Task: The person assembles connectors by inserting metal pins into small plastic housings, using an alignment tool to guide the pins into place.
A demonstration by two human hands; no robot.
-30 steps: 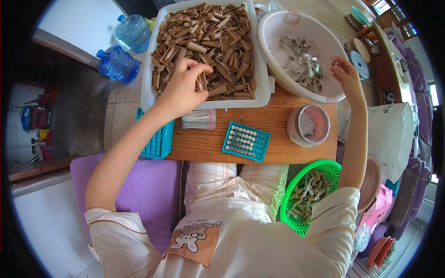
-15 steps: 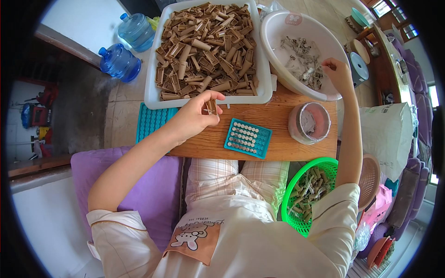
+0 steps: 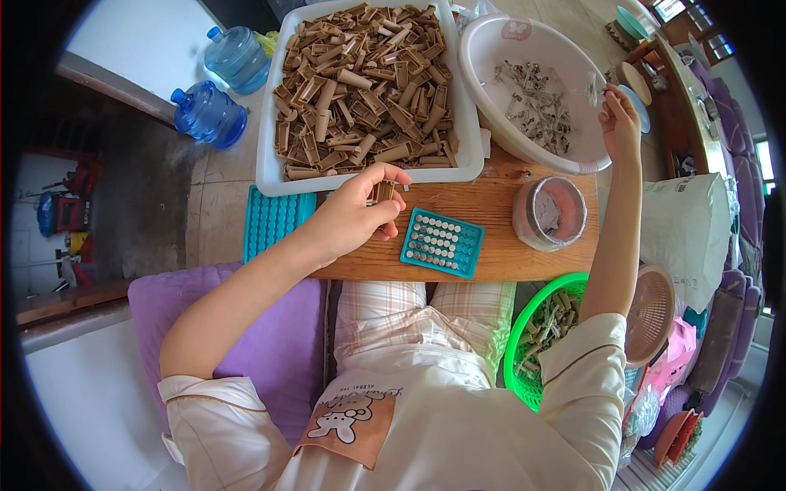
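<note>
The left hand [image 3: 360, 211] pinches one brown trough-shaped piece [image 3: 383, 191] between thumb and fingers, just left of the disc tray [image 3: 469, 244] and slightly beyond it. The piece's long axis seems to run away from the body; the fingers partly hide it. The right hand [image 3: 622, 127] pinches one small clear, glinting part [image 3: 594, 88] at its fingertips, far beyond the tray and to its right; its axis is too blurred to tell. The two held things are well apart, and the left hand is much nearer the tray.

The tray holds pale discs [image 3: 434, 237] in about five rows, too small to count surely. Outward from it on the tabletop [image 3: 499, 263]: one round tub [image 3: 530, 229] to its right, one second teal tray [image 3: 274, 225] to its left. Beyond it stand one white bin [image 3: 368, 177] of uncountable brown pieces and, right of that, one white basin [image 3: 483, 82] of uncountable metallic parts [image 3: 536, 106]. Nearer the body, to its right, sits one green basket [image 3: 514, 360].
</note>
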